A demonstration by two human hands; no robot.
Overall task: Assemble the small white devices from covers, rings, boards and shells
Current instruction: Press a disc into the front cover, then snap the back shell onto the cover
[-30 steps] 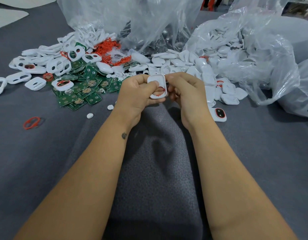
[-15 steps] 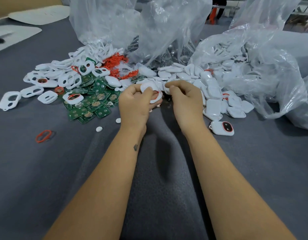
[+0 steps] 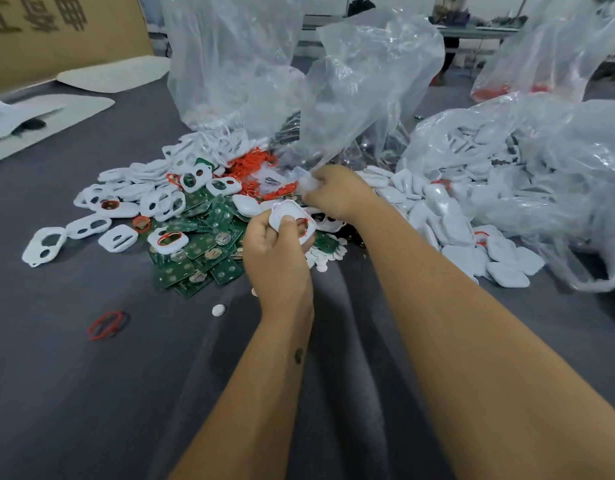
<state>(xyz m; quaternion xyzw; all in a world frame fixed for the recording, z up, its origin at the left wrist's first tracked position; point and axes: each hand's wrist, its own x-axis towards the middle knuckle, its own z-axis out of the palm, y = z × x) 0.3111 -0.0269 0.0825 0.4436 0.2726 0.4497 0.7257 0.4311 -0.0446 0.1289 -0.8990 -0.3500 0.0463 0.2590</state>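
My left hand (image 3: 276, 252) grips a white cover (image 3: 289, 215) with a red ring set in one of its openings. My right hand (image 3: 335, 192) reaches further back into the heap, its fingers curled round a small whitish piece (image 3: 307, 180) at the foot of a clear bag; what the piece is I cannot tell. Green boards (image 3: 198, 249) lie in a pile left of my hands. More white covers (image 3: 101, 211) spread to the far left. Orange-red rings (image 3: 255, 164) sit heaped behind. White shells (image 3: 455, 233) lie on the right.
Tall clear plastic bags (image 3: 361, 81) stand behind the heap, and another bag (image 3: 555, 188) of shells slumps at right. A loose red ring (image 3: 106, 325) and a small white disc (image 3: 218, 310) lie on the grey cloth (image 3: 91, 393). A cardboard box (image 3: 56, 32) stands far left.
My right hand let go of the cover and reached back into the heap. My left hand kept the cover. The view tilted up, showing more of the bags.
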